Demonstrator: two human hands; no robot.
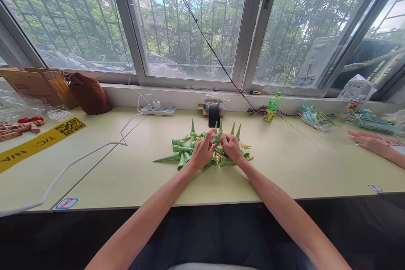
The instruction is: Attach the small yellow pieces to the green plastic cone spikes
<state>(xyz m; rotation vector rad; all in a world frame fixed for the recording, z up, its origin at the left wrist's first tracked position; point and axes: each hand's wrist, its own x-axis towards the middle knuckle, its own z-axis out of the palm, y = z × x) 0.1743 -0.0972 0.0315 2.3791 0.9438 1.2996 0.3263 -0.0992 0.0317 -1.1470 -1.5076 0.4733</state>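
Beneath a row of barred windows point(190, 21), with leafy trees outside, ran a pale yellow-green tabletop point(284, 158), crossed by seams and marked near its front edge by small stickers point(66, 203). Near the middle of it lay a loose pile of light green cones point(182, 149), some on their sides with hollow round ends showing, a few standing point up at the back, and thin yellow pieces point(218, 159) poking out among them. One green cone point(218, 136) was raised just over the pile between the two hands, its tip upward. The right hand point(232, 147) had its fingertips closed narrowly on it; the left hand point(204, 150) curved thumb and finger close about it, though whether these gripped could not be told. Both hands hid part of the pile. Behind stood a dark phone point(214, 117), with a green-capped bottle point(272, 107) to its right and a white power strip point(158, 110) to its left, whose white cable point(91, 148) trailed across the table. Farther left were a brown pouch point(88, 95) and cardboard point(34, 86); at the far right, another person's hand point(368, 141) rested near bagged pieces point(316, 118).
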